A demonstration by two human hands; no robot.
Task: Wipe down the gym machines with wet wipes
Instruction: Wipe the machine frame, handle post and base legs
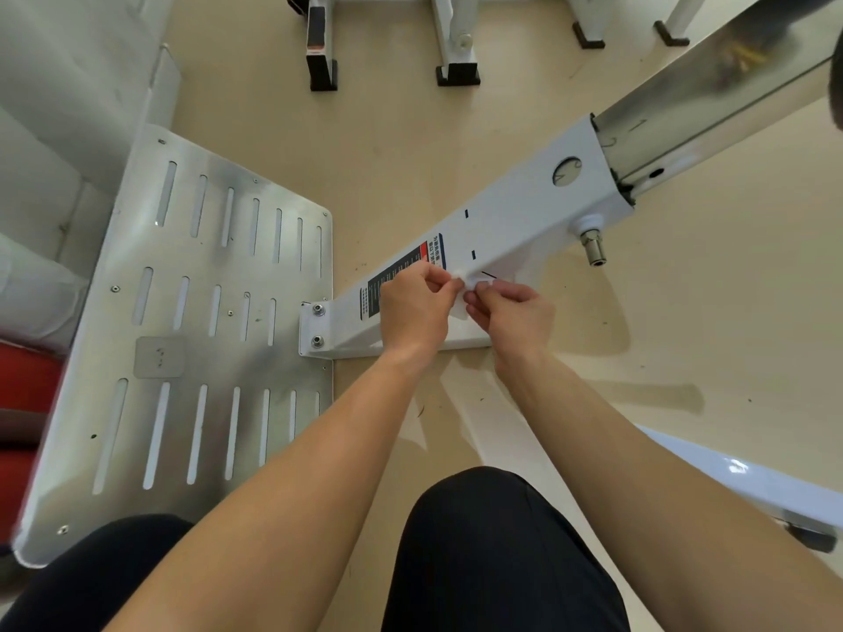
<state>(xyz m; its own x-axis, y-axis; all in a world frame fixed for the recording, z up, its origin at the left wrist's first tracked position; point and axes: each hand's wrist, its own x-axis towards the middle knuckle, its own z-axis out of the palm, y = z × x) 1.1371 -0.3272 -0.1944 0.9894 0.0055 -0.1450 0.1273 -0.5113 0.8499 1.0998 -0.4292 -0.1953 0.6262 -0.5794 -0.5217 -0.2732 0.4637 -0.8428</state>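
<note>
The footplate [205,312] lies left; the beam [524,221] joins its right edge and runs off right. The left hand [413,307] and right hand [513,312] meet over it, wipe [472,281] between.

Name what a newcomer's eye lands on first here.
At centre, the left hand and right hand pinch a small white wet wipe over the machine's white beam. To the left is a big slotted metal footplate, bolted to the beam's end.
</note>
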